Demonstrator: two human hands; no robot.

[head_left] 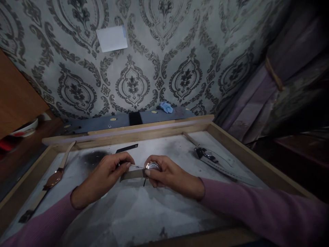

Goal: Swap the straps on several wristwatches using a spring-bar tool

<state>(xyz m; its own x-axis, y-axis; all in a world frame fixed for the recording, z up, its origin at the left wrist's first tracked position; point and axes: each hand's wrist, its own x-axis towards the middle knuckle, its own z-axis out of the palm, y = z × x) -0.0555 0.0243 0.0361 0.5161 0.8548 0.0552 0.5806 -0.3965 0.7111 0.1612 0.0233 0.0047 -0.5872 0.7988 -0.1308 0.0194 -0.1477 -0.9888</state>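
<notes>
Near the middle of a shallow wooden-rimmed tray [228, 137], my right hand [174, 176] grips a wristwatch [153, 165] by its round case, the shiny metal back facing up. A flat greyish strap [132, 175] extends leftward from the case, below my left fingers. My left hand [105, 171] is closed in a pinch on a thin metal tool [137, 166]. The tool's tip reaches the edge of the case where the strap meets it; exact contact is too small to tell. Just beyond my left hand lies a dark, flat strip [127, 148] with a hole at one end.
Another watch [54, 179] with a brownish face lies along the tray's left side. At the right are a dark-cased watch [208, 154] and a long strap. Behind the tray, a crumpled blue cloth [166, 107] rests by the patterned wall. A bowl [25, 128] stands far left.
</notes>
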